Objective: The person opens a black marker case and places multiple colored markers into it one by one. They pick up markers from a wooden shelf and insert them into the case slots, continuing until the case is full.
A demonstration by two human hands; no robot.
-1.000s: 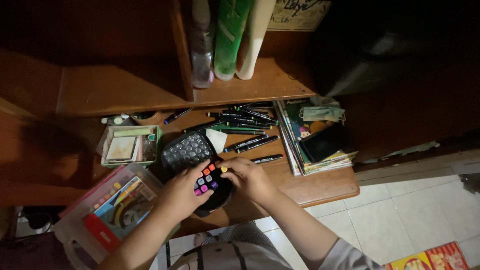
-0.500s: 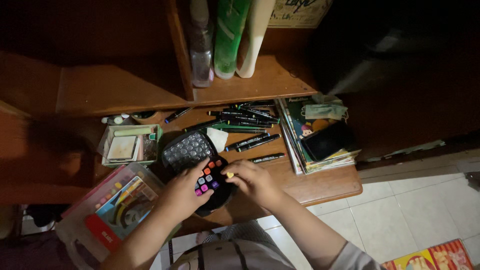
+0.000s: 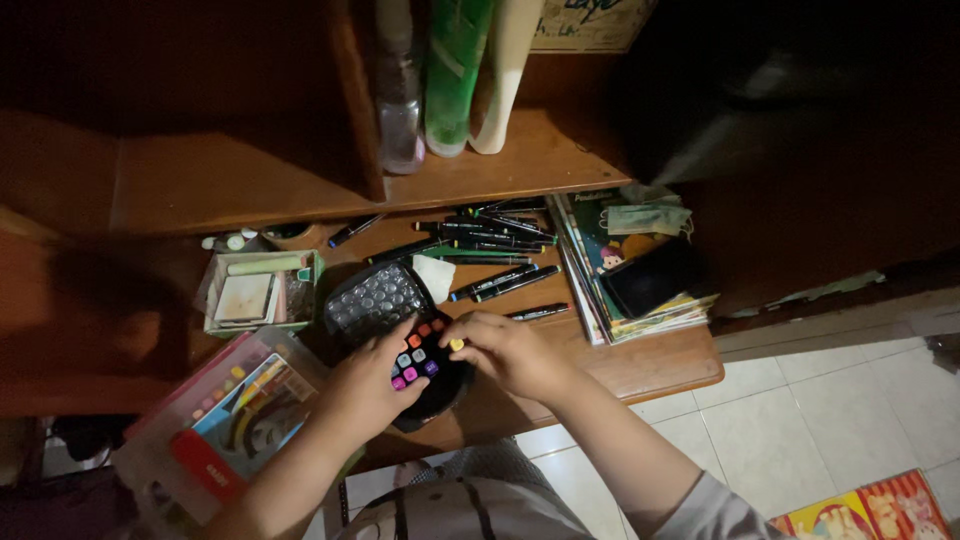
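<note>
Several bright marker caps [image 3: 415,355] show in the open black case [image 3: 425,385].
</note>
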